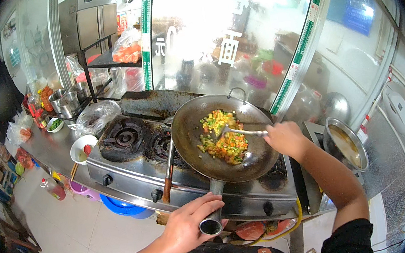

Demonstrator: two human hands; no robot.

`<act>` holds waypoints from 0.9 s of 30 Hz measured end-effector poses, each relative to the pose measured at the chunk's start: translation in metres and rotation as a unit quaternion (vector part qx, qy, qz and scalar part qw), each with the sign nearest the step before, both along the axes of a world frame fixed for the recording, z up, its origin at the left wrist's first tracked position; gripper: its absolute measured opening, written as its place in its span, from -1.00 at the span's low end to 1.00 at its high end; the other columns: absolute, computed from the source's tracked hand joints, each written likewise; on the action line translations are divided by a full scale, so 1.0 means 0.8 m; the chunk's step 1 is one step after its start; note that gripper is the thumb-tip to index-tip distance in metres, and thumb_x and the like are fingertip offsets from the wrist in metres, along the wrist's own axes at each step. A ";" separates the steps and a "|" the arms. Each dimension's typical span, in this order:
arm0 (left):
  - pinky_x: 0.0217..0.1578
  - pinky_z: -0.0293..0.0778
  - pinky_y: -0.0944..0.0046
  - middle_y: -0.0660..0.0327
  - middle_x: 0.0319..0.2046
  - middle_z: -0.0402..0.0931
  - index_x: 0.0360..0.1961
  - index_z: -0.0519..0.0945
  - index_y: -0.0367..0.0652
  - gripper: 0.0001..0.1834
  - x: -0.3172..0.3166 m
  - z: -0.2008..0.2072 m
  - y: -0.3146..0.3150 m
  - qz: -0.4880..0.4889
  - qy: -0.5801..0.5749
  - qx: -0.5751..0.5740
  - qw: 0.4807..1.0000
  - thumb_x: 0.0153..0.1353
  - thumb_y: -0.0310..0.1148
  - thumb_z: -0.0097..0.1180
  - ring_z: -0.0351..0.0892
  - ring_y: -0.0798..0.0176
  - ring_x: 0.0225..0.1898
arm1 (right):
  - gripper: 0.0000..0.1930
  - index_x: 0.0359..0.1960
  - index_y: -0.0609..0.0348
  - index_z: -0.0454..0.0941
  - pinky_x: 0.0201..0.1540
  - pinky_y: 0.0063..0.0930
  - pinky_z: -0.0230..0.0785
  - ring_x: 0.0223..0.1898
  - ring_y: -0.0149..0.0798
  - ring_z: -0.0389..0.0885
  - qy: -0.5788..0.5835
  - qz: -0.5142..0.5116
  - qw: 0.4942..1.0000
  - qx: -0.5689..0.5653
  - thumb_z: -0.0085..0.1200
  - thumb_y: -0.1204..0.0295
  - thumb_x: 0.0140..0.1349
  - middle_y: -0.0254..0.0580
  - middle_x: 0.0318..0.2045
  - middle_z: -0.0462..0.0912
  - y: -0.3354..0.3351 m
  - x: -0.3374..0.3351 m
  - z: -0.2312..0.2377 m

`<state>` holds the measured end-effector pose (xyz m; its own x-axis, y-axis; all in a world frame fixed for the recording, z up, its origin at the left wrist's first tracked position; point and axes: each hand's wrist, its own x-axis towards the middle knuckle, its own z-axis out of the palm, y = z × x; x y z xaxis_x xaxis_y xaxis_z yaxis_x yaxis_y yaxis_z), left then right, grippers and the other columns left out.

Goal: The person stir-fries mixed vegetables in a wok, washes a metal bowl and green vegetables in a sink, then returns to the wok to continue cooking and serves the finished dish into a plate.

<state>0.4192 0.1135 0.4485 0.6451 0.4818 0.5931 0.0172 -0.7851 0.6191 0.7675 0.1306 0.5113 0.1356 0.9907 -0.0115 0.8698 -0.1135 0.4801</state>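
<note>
A dark wok [190, 153] sits over the right burner of the steel gas stove [130, 178]. My left hand [193, 218] is wrapped round the wok's hollow metal handle [215, 190], close to its open end. In my right hand [286, 139] is the handle of a metal spoon [246, 131], held over the right side of the wok. The spoon's head reaches into diced vegetables [226, 146] in yellow, green and orange, heaped in the wok's middle. Its exact shape is partly hidden by the food.
Left of the wok, a wooden-handled utensil [169, 176] leans across the stove. A white bowl [82, 147] stands at the stove's left end, near a clear plastic bag [95, 117]. At right is a large pot [345, 144] of brownish liquid. A glass partition [196, 76] rises behind.
</note>
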 end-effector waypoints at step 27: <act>-0.01 0.54 0.17 0.08 -0.07 0.58 -0.09 0.58 -0.16 -0.56 -0.015 0.005 0.007 0.031 -0.003 -0.059 0.998 -0.06 -0.38 0.40 0.58 0.03 0.03 | -0.77 -0.36 0.03 0.60 -0.36 -0.20 0.51 -0.44 -0.11 0.68 -0.083 0.002 0.995 0.064 0.01 0.19 0.27 -0.21 -0.42 0.65 -0.023 -0.011 0.042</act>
<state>0.4072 0.1192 0.4529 0.6087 0.5874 0.5334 0.0603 -0.7046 0.7071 0.7588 0.1119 0.5448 0.1210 0.9833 0.1361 0.7808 -0.1789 0.5986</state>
